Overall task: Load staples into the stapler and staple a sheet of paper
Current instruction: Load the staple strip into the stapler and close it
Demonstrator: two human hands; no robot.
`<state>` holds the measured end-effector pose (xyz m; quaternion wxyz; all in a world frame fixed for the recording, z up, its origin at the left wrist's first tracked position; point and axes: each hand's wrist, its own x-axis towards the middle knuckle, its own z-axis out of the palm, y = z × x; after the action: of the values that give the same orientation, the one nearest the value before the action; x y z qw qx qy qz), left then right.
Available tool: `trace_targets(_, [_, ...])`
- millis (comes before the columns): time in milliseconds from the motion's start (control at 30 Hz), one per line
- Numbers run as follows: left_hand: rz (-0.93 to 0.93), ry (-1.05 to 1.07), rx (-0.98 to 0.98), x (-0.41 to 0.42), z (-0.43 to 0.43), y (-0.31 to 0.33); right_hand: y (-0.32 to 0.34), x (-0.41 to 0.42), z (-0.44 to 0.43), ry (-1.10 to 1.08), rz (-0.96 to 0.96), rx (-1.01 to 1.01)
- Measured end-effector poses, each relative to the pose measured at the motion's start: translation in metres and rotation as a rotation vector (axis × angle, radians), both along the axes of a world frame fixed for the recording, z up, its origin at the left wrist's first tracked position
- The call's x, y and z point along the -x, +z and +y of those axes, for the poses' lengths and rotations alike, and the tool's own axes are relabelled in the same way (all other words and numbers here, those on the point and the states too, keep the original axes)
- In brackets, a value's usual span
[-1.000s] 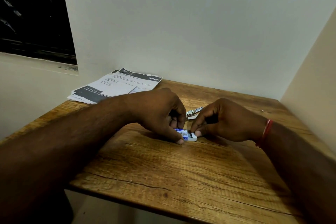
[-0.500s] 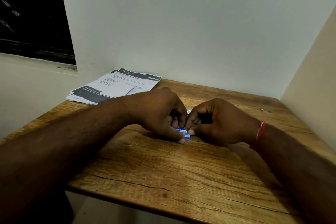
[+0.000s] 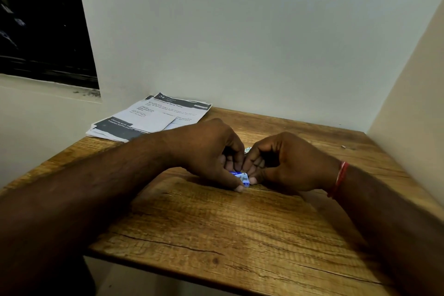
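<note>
A small blue and white staple box (image 3: pixel 241 177) lies on the wooden table (image 3: pixel 240 235), mostly covered by fingers. My left hand (image 3: pixel 211 151) pinches its left side, thumb tip on the table at its front. My right hand (image 3: pixel 288 163) meets it from the right, fingertips on the box's right end. Just behind the two hands a sliver of the metal stapler (image 3: pixel 247 150) shows; the rest is hidden. A stack of printed paper sheets (image 3: pixel 153 118) lies at the table's back left corner.
White walls close in the table at the back and on the right. A dark window opening (image 3: pixel 43 31) is at the upper left. A tiny loose bit (image 3: pixel 343 146) lies near the table's far right.
My right hand has slid left until its fingers meet my left hand over the box. The box and the stapler behind are now far more covered.
</note>
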<state>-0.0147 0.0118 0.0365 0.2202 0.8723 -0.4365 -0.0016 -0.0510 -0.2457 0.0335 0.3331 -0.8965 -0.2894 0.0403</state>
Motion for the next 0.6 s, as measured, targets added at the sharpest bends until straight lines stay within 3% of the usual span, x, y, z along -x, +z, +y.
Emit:
trace_targets(133, [0.01,0.0,-0.012,-0.002,0.001,0.0,0.006,0.003,-0.004,0.055,0.067,0.048])
trace_targets(300, [0.049,0.014,0.021,-0.005,0.002,0.0,0.003,0.006,0.002,0.009,-0.039,0.085])
trace_targets(467, [0.113,0.053,0.191,-0.016,0.01,0.004,0.003,0.007,0.002,0.039,-0.036,0.078])
trace_targets(600, [0.077,0.149,0.32,-0.026,0.02,0.002,0.019,0.003,-0.021,-0.008,0.055,0.206])
